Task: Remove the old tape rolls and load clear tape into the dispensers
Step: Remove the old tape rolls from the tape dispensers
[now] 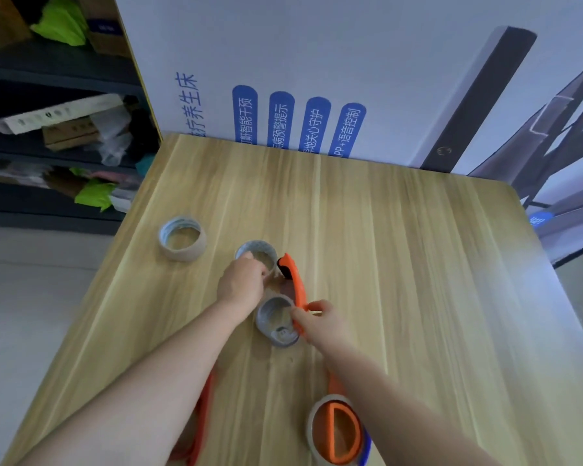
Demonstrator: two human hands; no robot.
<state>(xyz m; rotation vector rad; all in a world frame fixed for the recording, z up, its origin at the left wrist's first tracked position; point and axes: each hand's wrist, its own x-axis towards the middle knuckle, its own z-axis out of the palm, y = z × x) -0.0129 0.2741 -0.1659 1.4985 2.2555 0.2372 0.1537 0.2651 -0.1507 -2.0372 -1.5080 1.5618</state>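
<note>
1. Orange tape dispenser [296, 284] lay near the middle of the desk [418, 264], its black tip pointing away from the person.
2. The right hand [320, 322] pinched the dispenser's near end between thumb and forefinger, a narrow grip.
3. A grey tape roll [276, 322] sat against the dispenser's left side, touching the right fingertips.
4. The left hand [241, 282] had its fingers curled over the near rim of a clear tape roll [257, 253], which lay flat just left of the dispenser's tip; that grip was closed on the roll.
5. Another clear roll [182, 238] lay flat farther left, well apart.
6. At the near edge, a second orange dispenser [339, 432] carried a roll, and a third orange one [201, 418] showed partly under the left forearm.
7. A printed board [317, 62] stood behind the desk, and cluttered shelves [48, 136] to the left.
</note>
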